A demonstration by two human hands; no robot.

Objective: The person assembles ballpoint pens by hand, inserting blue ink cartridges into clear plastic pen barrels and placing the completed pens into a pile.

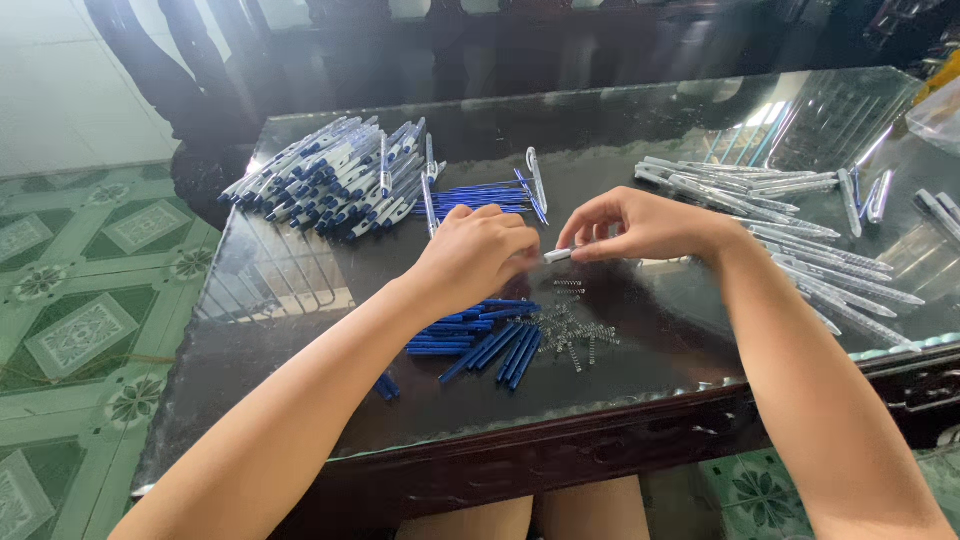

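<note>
on the left of the glass-topped desk (300,290) a heap of assembled pens (335,180) is seen, white barrels with blue ends, lying well apart from the hands. just right of it a small fan of blue refills (480,197) is laid, with single white pens beside it.

nearer the front edge, a second bunch of blue refills (485,340) is spread below the left hand (478,252), and a scatter of small metal springs (575,335) lies just beside them.

the left hand is curled closed, fingers turned inward toward the right hand; what is pinched inside it cannot be told. a short white pen part (558,255) is held between the two hands above the middle of the desk, its left end hidden at the left fingers. the right hand (640,225) is closed on its other end with thumb and fingertips, so the hands are brought together on the one piece.

the part is judged light, stiff and smooth plastic, likely slippery and easily dropped; a fingertip pinch near each end seems best. the springs are judged tiny and apt to roll or jump away.

on the right, a spread of clear pen barrels (800,230) is laid out untouched.
</note>
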